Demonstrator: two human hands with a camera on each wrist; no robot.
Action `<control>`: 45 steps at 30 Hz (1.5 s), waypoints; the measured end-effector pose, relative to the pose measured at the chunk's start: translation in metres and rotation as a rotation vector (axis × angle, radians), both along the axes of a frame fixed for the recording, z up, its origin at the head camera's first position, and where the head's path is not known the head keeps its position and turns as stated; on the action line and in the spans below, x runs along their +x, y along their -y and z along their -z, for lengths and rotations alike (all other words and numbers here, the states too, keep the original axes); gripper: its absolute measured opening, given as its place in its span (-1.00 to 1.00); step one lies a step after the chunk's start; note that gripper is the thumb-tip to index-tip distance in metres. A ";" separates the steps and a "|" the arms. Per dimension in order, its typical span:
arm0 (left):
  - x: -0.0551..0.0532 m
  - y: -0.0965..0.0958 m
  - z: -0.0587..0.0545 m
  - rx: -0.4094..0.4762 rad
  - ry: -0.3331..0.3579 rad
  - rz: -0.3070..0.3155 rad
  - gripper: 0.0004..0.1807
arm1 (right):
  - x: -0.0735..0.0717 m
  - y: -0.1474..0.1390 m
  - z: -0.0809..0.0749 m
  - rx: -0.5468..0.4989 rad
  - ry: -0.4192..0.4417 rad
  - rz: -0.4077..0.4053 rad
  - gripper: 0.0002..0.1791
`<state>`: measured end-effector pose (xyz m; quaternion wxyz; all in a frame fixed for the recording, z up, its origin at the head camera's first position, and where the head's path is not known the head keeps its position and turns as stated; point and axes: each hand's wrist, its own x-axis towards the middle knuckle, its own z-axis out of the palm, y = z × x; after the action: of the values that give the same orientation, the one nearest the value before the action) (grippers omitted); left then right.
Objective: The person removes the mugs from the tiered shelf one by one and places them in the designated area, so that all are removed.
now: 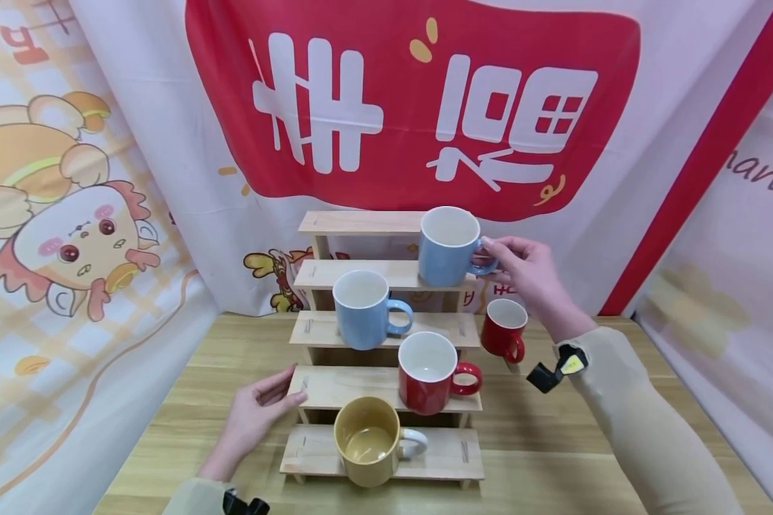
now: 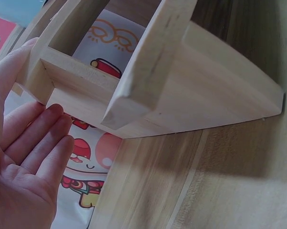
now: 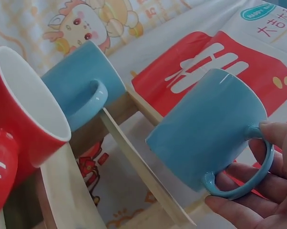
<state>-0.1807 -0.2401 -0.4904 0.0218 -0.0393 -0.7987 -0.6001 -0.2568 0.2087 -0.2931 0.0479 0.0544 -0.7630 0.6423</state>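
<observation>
A light blue mug (image 1: 449, 250) is held by its handle in my right hand (image 1: 522, 268), level with the stand's upper steps; in the right wrist view, the fingers (image 3: 239, 210) pass through and around the handle. My left hand (image 1: 260, 411) rests at the left end of the stepped wooden stand (image 1: 341, 386), its thumb over one step and its fingers beside and beneath that step's end. A second blue mug (image 1: 363, 311) stands on the middle step. Below it are a red mug (image 1: 427, 375) and, on the lowest step, a yellow mug (image 1: 367, 443) with a white handle.
A smaller red mug (image 1: 505, 325) stands right of the stand, under my right forearm. The wood-grain tabletop (image 1: 554, 443) extends on both sides. A printed cloth (image 1: 412, 172) hangs close behind the stand, with patterned cloths at left and right.
</observation>
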 end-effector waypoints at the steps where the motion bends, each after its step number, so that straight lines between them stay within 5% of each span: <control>1: 0.000 0.000 0.000 0.000 -0.001 0.003 -0.22 | 0.001 -0.003 0.000 0.006 0.002 0.006 -0.33; 21: -0.002 0.000 0.003 -0.001 -0.013 0.005 -0.22 | 0.027 -0.062 0.006 0.046 0.025 0.098 -0.28; 45: 0.001 0.000 0.000 0.019 -0.007 0.014 -0.24 | 0.052 -0.141 0.046 -0.280 0.043 0.131 -0.70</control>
<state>-0.1794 -0.2396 -0.4903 0.0208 -0.0469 -0.7927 -0.6075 -0.2052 0.3493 -0.3389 0.0805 -0.0166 -0.6687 0.7390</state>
